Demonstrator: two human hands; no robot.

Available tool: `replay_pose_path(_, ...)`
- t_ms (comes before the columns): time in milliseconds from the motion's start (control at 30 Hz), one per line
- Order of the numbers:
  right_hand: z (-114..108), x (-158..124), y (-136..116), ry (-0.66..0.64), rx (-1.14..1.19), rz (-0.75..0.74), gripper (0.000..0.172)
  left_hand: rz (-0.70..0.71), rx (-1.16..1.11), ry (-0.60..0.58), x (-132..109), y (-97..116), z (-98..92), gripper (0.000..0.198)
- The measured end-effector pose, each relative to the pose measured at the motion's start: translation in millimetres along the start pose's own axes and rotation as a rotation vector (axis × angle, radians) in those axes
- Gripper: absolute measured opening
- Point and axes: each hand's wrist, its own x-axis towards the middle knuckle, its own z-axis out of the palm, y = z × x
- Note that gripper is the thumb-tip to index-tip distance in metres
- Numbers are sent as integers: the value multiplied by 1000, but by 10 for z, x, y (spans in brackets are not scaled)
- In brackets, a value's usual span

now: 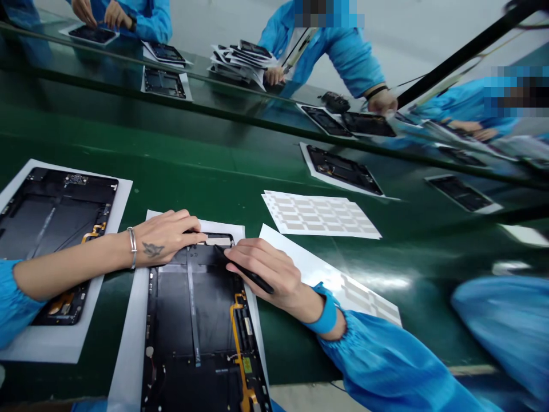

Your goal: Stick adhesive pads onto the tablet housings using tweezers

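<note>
The opened tablet chassis [201, 309] lies on a white sheet [128, 343] at the near edge of the green bench [214, 166]. The left hand [165, 240] rests flat on its top edge, fingers stretched out and gripping nothing. The right hand [266, 269] is closed around a black tool [249, 273], whose tip touches that same edge. A second chassis [47, 217] lies just left, and a sticker sheet [317, 214] lies right of the hands. Co-workers in blue sleeves work along the far edge.
</note>
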Motion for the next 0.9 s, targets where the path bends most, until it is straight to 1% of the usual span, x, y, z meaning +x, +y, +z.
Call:
replay_pose_path(200,0,-11,-8,0,5,7,21,12,11,3,-10,1,-17,41)
replay_pose_path(267,0,-29,5,39,63,0,21,16,24,-11,-17,-4,-17,41)
replay_pose_path(300,-1,-40,17,82,103,16,20,17,30,-19,-20,-8,-12,42)
replay_pose_path(333,-2,-52,33,138,139,66,17,15,36,-24,-21,-13,-3,43)
replay_pose_path(367,-3,-64,53,201,164,151,14,12,38,-27,-20,-19,9,45)
replay_pose_path(433,-1,-86,100,298,175,390,11,0,36,-26,-11,-28,38,49)
replay_pose_path(500,9,-100,142,303,180,588,15,-15,35,-26,4,-33,64,53)
replay_pose_path(533,16,-104,158,279,195,636,17,-21,36,-31,10,-34,73,54)
replay_pose_path(633,33,-106,170,234,239,644,17,-26,53,-50,10,-37,76,55)
replay_pose_path(700,34,-98,157,263,218,623,16,-17,63,-64,-6,-40,58,55)
replay_pose_path(800,22,-80,144,344,180,621,20,-25,82,-101,1,-28,-2,54)
replay_pose_path(900,22,-78,165,362,197,686,25,-55,116,-163,127,39,-85,52)
